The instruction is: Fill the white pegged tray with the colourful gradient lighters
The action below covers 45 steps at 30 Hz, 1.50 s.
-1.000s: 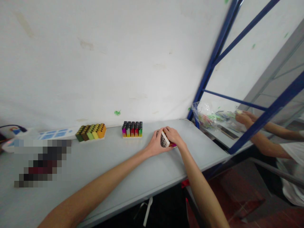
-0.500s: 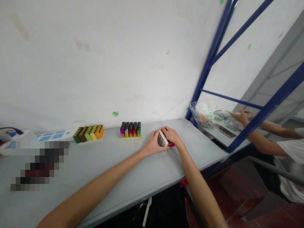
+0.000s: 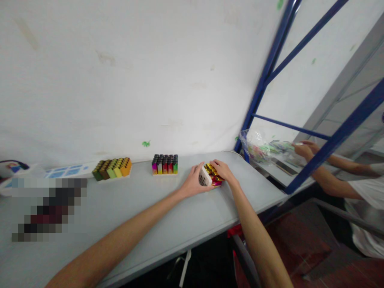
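Note:
Between my hands, at the right part of the table, a white tray [image 3: 205, 176] with round holes lies tipped on its side, its underside facing left. Shiny yellow and red lighters [image 3: 213, 171] stick out of it to the right. My left hand [image 3: 191, 182] is curled round the tray's holed side, thumb low in front and fingers behind. My right hand [image 3: 222, 169] is closed over the right end of the lighters, fingertips at the back. Its fingers partly hide them. Left of my hands, a tray of black-topped multicoloured lighters [image 3: 165, 165] stands upright.
Another tray of green, brown and orange lighters [image 3: 112, 169] stands further left by the wall. A blue metal frame [image 3: 260, 86] rises at the table's right end. Beyond it are a clear plastic bag [image 3: 257, 146] and another person's hands [image 3: 304, 150]. The left foreground is pixelated.
My right hand has shifted slightly right along the lighters, and more of their yellow and red surface shows. My left hand keeps its hold on the tray.

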{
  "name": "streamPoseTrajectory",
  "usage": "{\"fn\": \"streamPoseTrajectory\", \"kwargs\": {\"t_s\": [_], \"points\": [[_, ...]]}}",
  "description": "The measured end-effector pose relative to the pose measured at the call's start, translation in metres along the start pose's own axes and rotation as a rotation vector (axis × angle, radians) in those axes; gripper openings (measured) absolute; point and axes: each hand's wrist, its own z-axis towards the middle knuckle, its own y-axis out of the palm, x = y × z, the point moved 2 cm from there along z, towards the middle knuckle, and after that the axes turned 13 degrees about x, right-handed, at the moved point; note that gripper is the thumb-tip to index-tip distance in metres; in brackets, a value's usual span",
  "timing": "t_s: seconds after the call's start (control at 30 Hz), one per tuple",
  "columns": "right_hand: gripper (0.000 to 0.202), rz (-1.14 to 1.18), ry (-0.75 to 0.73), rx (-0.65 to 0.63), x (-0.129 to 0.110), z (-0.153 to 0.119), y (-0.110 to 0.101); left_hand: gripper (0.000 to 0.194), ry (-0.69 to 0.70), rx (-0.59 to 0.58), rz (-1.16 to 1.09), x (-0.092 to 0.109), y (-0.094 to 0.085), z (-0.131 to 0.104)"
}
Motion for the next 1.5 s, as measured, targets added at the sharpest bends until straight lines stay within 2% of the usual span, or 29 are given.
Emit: {"fn": "streamPoseTrajectory", "kwargs": {"t_s": [0.13,0.27,0.53,0.87,1.5], "points": [[0.042,0.072,0.025,0.078,0.020,0.000,0.002,0.109,-0.006,-0.005,-0.007,0.000,-0.001,0.000],[0.041,0.131,0.018,0.122,0.030,0.000,0.004,0.109,-0.006,0.001,-0.006,0.000,-0.001,0.000],[0.032,0.154,-0.007,0.160,0.036,0.002,0.002,0.107,0.004,0.009,-0.011,0.000,0.000,-0.001],[0.031,0.128,-0.065,0.149,0.039,0.005,-0.001,0.105,0.009,-0.005,0.007,0.001,-0.001,0.000],[0.029,0.039,-0.072,0.178,0.045,0.004,-0.008,0.100,0.007,0.012,-0.005,0.001,0.000,-0.001]]}}
